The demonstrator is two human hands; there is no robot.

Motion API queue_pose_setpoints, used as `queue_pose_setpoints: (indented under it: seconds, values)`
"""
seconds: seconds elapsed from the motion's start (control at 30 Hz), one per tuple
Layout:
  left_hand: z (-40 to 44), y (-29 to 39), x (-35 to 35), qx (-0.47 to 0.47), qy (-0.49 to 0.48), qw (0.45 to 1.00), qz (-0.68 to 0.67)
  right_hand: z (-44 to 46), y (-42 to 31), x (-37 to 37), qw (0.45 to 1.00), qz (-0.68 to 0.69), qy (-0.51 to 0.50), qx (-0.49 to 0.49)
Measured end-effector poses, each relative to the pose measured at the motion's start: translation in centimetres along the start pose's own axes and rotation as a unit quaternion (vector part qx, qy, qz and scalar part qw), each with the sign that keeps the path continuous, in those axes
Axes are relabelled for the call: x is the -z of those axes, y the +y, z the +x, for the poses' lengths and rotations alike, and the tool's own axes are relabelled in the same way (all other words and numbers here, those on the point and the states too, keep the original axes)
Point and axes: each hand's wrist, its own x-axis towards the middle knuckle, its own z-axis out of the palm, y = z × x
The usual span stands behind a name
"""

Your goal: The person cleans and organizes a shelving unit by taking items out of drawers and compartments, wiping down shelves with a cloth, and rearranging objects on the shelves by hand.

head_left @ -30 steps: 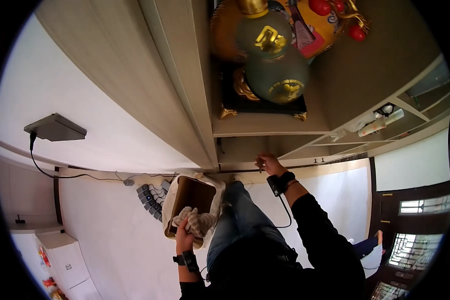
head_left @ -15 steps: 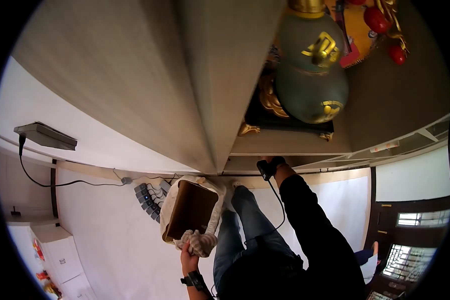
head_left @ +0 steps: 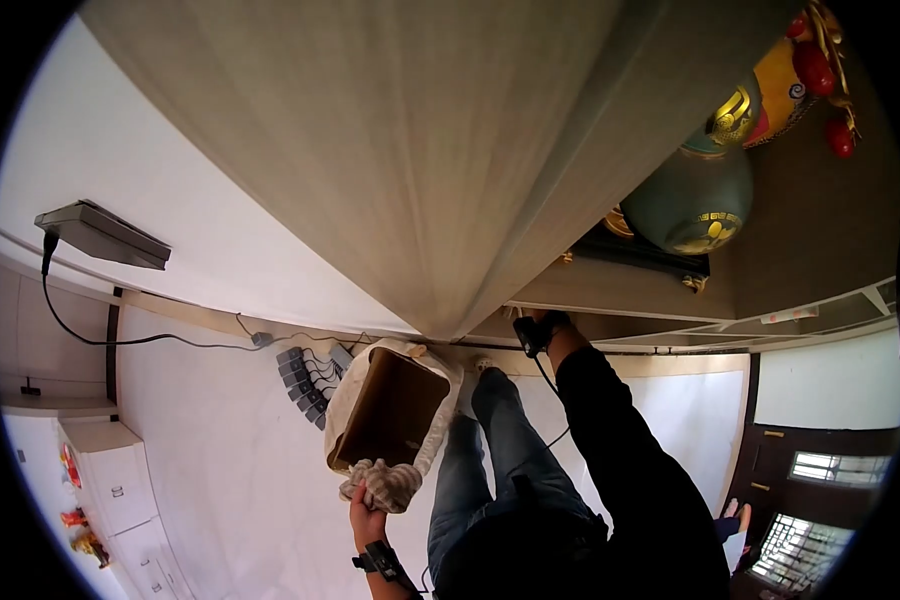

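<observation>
My left hand is closed on a bunched, light striped cloth at the near edge of a box with a brown inside and a pale cloth cover. My right arm reaches forward to a low shelf compartment of the wooden cabinet. A black device is strapped at that wrist, and the shelf hides the fingers of my right hand. Above it, a grey-green gourd-shaped bottle with gold marks stands on a black base, partly behind the cabinet's side panel.
Several dark chargers with cables lie on the floor left of the box. A grey device is on the white wall, with a black cable. White drawers stand at the lower left. Part of another person shows at the lower right.
My right hand has moved into the low compartment, out of sight. The cloth in my left hand has moved down to the box's near edge. The view has shifted toward the cabinet's side panel.
</observation>
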Motion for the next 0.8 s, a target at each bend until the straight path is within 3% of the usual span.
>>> queue_pose_setpoints:
  seconds: [0.2,0.33,0.6,0.8]
  values:
    - [0.2,0.0,-0.3,0.027,-0.032,0.999,-0.018,-0.9,0.9,-2.4,0.983,-0.130,-0.044,0.123]
    - [0.8,-0.1,0.0,0.020,-0.002,1.000,0.004,-0.7,-1.4,-2.8,0.998,0.010,-0.043,0.047]
    - [1.4,-0.2,-0.6,0.024,-0.009,0.999,0.036,-3.0,-4.3,-1.0,0.990,0.127,-0.029,-0.045]
    - [1.2,-0.2,-2.0,0.037,-0.016,0.998,0.051,-0.8,-1.4,-5.6,0.945,0.316,-0.063,-0.046]
